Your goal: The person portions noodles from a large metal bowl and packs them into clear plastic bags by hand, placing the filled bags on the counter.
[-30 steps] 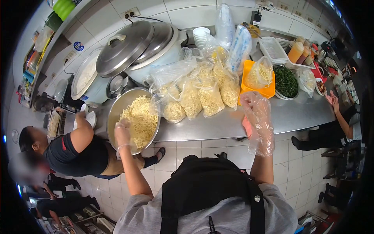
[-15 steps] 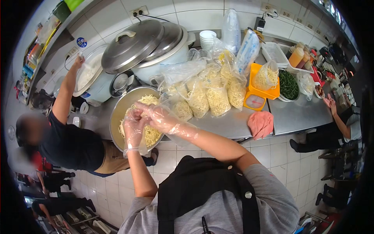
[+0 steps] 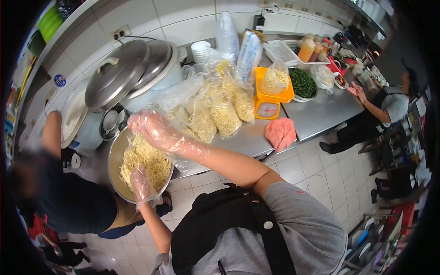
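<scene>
Yellow noodles (image 3: pixel 149 160) fill a large metal bowl (image 3: pixel 113 168) at the counter's left part. My left hand (image 3: pixel 141 181), in a clear plastic glove, is down in the bowl with its fingers in the noodles. Above the bowl's upper rim is my gloved right hand (image 3: pixel 149 129), fingers curled around some noodle strands that hang below it. Filled noodle bags (image 3: pixel 225 120) stand right of the bowl. A bag of noodles (image 3: pixel 275 81) sits on the orange scale (image 3: pixel 267 110), with a pink cloth (image 3: pixel 280 134) in front of it.
Large lidded pots (image 3: pixel 120 73) stand behind the bowl. A co-worker (image 3: pixel 68 197) is close on the left, one arm raised. Greens (image 3: pixel 301 83), sauce bottles (image 3: pixel 306 49) and trays are at the right, where another person (image 3: pixel 389 106) stands.
My right hand went from beside the pink cloth to the bowl, met my left hand, then rose to the upper rim. My left hand is lower in the noodles. The view has shifted.
</scene>
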{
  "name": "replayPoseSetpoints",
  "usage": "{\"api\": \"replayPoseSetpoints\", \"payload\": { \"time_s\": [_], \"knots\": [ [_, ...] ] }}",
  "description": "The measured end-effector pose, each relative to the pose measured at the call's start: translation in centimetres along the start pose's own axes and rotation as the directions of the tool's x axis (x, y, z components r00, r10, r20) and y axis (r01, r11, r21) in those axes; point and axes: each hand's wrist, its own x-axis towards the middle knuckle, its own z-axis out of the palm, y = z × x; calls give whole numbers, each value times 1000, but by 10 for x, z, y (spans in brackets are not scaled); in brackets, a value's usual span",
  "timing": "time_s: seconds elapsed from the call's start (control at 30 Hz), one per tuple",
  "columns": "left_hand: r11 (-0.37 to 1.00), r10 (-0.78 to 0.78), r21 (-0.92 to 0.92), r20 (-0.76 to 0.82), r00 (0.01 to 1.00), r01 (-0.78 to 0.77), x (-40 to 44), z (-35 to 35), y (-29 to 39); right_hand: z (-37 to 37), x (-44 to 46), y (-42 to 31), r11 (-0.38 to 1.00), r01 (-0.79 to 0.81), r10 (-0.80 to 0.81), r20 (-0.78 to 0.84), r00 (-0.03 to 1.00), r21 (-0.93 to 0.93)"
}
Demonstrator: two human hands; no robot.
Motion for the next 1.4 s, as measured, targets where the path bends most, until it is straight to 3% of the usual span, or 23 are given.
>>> {"api": "replayPoseSetpoints", "payload": {
  "time_s": [0.03,0.07,0.1,0.13,0.17,0.33,0.4,0.5,0.53,0.67,0.7,0.8,0.87,0.93,1.0,1.07,1.13,1.2,1.27,1.33,1.37,1.4],
  "knots": [
    [963,-158,235,97,983,132,0,-10,24,-11,5,-10,993,108,-113,-89,990,-50],
    [853,-329,470,148,933,226,0,-14,36,-18,5,-15,993,102,-107,-101,989,-56],
    [853,-324,476,160,932,215,-2,-15,34,-25,3,-20,1000,26,-26,9,1000,-6],
    [841,-156,538,147,977,54,-9,-19,29,-29,0,-21,998,-56,51,120,991,38],
    [797,20,595,145,989,-103,-12,-21,30,-23,-9,-14,989,-3,-7,71,997,148],
    [847,-2,498,350,937,-184,-4,-46,53,-49,-53,-15,997,-50,45,82,996,55],
    [926,-231,370,395,889,76,0,-55,89,-70,-72,-25,933,-284,258,138,956,220],
    [859,-176,511,356,918,-33,-5,-53,110,-111,-109,-40,865,-439,424,114,898,243],
    [817,-145,573,316,938,-67,-6,-50,116,-127,-124,-45,885,-426,424,55,904,186],
    [779,-193,627,255,947,-10,-13,-34,127,-202,-175,-83,855,-519,516,-110,850,5],
    [709,-181,705,203,962,-16,-14,-28,134,-219,-188,-87,825,-564,552,-162,818,-33],
    [593,-133,803,169,977,-59,-8,-11,162,-264,-222,-97,770,-637,626,-226,746,34],
    [551,-114,830,184,976,-92,-3,2,190,-287,-227,-105,763,-620,634,-394,665,182],
    [590,-9,761,339,941,-269,4,24,234,-313,-216,-114,806,-583,561,-440,702,97],
    [787,105,495,481,871,-368,13,46,287,-340,-193,-121,842,-539,476,-479,737,7],
    [798,375,265,486,790,-542,23,84,317,-364,-166,-125,887,-461,405,-428,808,-31],
    [841,502,-56,451,738,-538,32,133,353,-374,-136,-126,907,-421,374,-412,831,-26],
    [921,358,-322,479,802,-219,35,180,393,-399,-114,-85,892,-436,372,-350,860,-123],
    [885,449,-289,318,835,-366,43,235,408,-418,-103,-41,869,-443,377,-285,881,-219],
    [738,675,-53,36,737,-673,69,299,397,-428,-103,-9,863,-462,433,-172,885,-204],
    [741,672,-49,32,740,-670,80,321,397,-428,-105,-4,865,-459,432,-164,887,-204],
    [825,549,-184,32,835,-535,91,340,400,-425,-106,-1,795,-374,347,-148,926,-477]
  ]
}}
